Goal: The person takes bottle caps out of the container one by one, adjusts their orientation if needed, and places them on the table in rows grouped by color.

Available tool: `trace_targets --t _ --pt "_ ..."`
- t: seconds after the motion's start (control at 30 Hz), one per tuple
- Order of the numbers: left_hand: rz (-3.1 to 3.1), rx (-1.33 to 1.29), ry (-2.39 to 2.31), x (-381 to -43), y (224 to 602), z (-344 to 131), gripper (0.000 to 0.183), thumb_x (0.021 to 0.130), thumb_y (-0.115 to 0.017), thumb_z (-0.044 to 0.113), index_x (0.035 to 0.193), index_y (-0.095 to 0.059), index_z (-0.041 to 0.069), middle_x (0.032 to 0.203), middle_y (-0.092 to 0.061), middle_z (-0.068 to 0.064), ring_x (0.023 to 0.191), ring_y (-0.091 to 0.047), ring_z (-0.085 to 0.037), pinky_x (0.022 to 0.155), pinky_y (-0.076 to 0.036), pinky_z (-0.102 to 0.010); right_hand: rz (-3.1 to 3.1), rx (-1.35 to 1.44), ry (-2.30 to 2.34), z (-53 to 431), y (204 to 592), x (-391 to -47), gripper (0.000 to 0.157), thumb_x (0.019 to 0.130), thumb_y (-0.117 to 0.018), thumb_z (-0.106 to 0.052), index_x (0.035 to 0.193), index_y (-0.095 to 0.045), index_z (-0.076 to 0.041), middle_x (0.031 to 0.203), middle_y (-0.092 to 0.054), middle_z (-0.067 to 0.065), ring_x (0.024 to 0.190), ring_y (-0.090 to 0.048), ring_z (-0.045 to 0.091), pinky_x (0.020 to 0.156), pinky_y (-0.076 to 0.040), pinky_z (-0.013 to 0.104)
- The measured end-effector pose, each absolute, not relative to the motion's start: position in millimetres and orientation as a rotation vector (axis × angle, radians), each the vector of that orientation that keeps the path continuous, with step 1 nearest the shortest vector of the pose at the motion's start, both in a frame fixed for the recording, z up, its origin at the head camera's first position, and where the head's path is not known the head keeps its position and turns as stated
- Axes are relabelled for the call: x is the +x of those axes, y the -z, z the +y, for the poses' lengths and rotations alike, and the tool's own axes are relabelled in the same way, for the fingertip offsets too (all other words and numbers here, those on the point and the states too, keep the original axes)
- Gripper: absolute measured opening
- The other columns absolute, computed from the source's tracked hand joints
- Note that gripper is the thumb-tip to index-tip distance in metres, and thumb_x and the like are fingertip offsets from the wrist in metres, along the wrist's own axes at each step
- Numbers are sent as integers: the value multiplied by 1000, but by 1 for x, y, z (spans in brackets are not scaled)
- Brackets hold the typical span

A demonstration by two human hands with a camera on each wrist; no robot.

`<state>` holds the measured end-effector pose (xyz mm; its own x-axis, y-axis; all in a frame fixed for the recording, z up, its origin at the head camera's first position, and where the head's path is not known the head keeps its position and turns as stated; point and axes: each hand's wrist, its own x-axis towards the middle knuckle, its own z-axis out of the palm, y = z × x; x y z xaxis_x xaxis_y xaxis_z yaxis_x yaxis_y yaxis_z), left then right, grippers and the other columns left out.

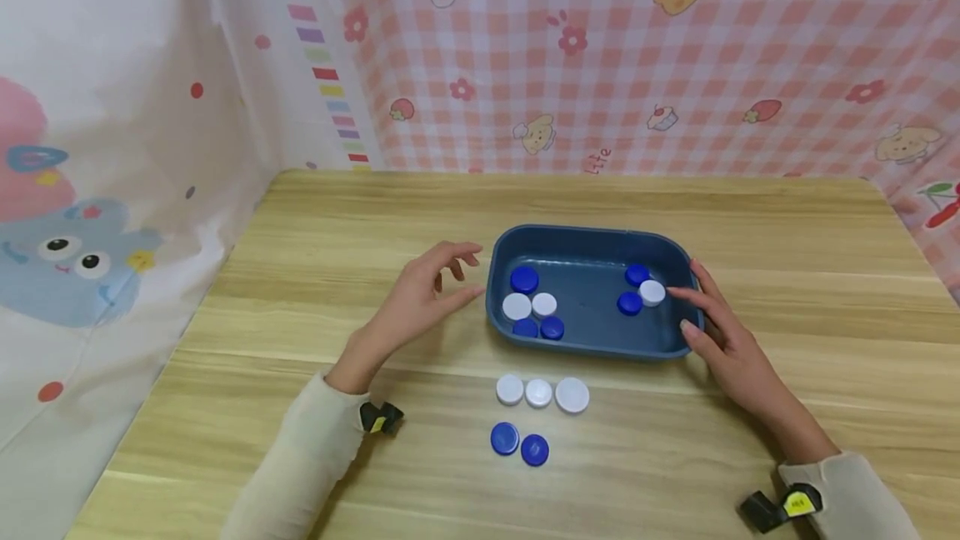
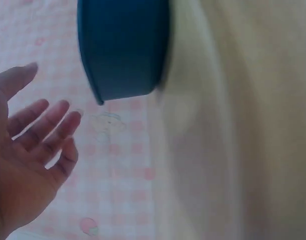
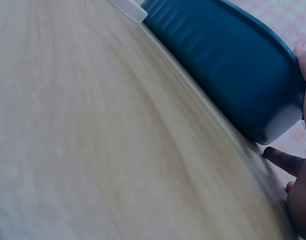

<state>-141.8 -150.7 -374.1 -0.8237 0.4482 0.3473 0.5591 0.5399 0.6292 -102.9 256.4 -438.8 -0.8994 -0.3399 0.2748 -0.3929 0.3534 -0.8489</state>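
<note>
A: Position and state of the hands?

B: Left hand (image 1: 423,294) loosely spread, thumb apart from bent fingers, just beside the left end of the blue tray (image 1: 583,311), holding nothing; right hand (image 1: 723,340) loosely spread about the right end of the tray, index finger over the rim, near a white cap (image 1: 651,292); contact with that cap, cannot tell

A: Location of the other pieces?

B: Inside the tray, a left cluster of five caps (image 1: 517,307), and two blue caps (image 1: 630,303) beside the white one at right; on the near side, outside, a row of three white caps (image 1: 538,393), then a loose blue pair (image 1: 505,438) nearer the person

A: Probable handling?

B: Apparently light, stiff plastic, hard to break; smooth, hence likely to slide under a fingertip; best pinched across opposite edges, the tray best held level by both end walls

A: Surface and room?

B: Pale wood-grain table (image 1: 360,232), seemingly flat and smooth; beyond, pink checked cloth (image 1: 510,48) with flowers and cartoon animals; at left, white cloth (image 1: 135,123) with scattered dots
</note>
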Motion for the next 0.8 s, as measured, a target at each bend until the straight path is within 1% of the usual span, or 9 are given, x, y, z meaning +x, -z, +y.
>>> trace_targets --t 0.1,0.23,0.3,0.37,0.47,0.53,0.57,0.67,0.8 --pt "-2675 -783 1279 -143 385 -152 51 88 -71 22 133 -52 8 121 -58 -5 97 -55 -24 69 -46 -37 -2526 703 -1619 257 439 -104 45 95 -48 7 139 -44 -2 160 -5 8 145 -5 17 102 -23 10" --pt "-2716 -816 1337 -142 395 -149 60 88 -71 25 140 -46 9 142 -44 -7 112 -51 -29 85 -47 -44 -2518 719 -1634 256 440 -104 46 95 -48 8 139 -44 -2 160 -5 9 145 -4 17 103 -22 10" --pt "-2725 -871 1377 -142 398 -146 63 89 -70 27 144 -43 12 149 -36 -4 119 -48 -29 92 -45 -46 -2519 714 -1638 256 439 -104 45 95 -48 8 139 -44 -1 160 -5 9 145 -4 16 102 -22 10" --pt "-2737 -938 1394 -143 401 -144 63 90 -68 29 146 -41 13 154 -29 -1 129 -41 -27 100 -39 -47 -2522 706 -1633 256 439 -103 45 95 -48 8 139 -44 -1 160 -5 8 145 -4 16 102 -22 10" --pt "-2774 -988 1379 -144 406 -144 62 92 -65 33 146 -40 15 157 -21 8 139 -27 -18 107 -29 -47 -2528 706 -1626 256 438 -103 45 95 -48 7 139 -44 -2 160 -5 8 145 -4 17 103 -21 10" --pt "-2780 -1001 1369 -145 410 -145 61 93 -64 32 146 -40 15 157 -18 10 142 -18 -13 111 -21 -47 -2531 709 -1623 255 438 -104 45 95 -48 7 139 -44 -2 160 -5 8 145 -4 17 104 -20 11" --pt "-2778 -1002 1374 -146 412 -145 60 93 -63 32 146 -40 16 157 -17 12 142 -16 -12 111 -19 -48 -2530 713 -1623 255 438 -105 45 95 -48 7 139 -44 -2 160 -5 9 145 -4 17 104 -20 10" --pt "-2761 -1003 1470 -148 418 -147 57 95 -61 30 147 -40 21 157 -15 17 142 -14 -9 111 -18 -48 -2522 713 -1630 256 438 -105 45 95 -47 8 139 -44 -1 160 -5 9 145 -3 18 104 -19 11" --pt "-2712 -988 1666 -150 428 -148 52 95 -60 24 144 -43 25 156 -13 20 141 -20 -8 111 -21 -44 -2512 719 -1659 256 441 -104 45 95 -46 9 139 -43 1 160 -4 8 145 -2 18 105 -19 11"
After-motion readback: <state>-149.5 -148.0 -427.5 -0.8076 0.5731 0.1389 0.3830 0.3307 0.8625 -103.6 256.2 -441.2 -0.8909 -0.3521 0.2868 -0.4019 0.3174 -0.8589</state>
